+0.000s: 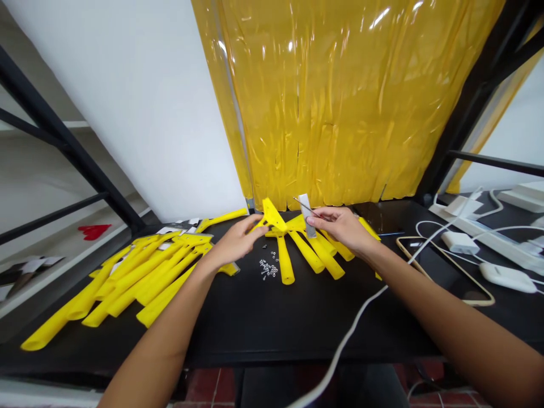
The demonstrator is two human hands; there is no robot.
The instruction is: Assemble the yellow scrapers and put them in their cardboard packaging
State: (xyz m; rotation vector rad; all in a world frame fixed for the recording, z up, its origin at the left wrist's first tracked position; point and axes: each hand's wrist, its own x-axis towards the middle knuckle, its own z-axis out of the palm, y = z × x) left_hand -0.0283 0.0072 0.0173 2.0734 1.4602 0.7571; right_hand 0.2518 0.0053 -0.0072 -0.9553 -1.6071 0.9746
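Observation:
My left hand [240, 241] is closed on a yellow plastic handle with a triangular head [272, 214], its head raised above the table. In my right hand [342, 226] I grip a pale grey flat strip [306, 212], held upright, together with a thin metal rod-shaped tool [301, 201]. The tool's tip points left towards the yellow head. Below my hands, several more yellow handles [310, 253] lie fanned out. A small heap of screws and nuts [268, 269] sits between my left hand and those handles.
To the left lies a pile of yellow handles [140, 275], some with dark blades. On the right are a phone [442, 266], white chargers [461, 242] and a power strip. A white cable [361, 317] crosses the front. A yellow plastic curtain [340, 102] hangs behind the black table.

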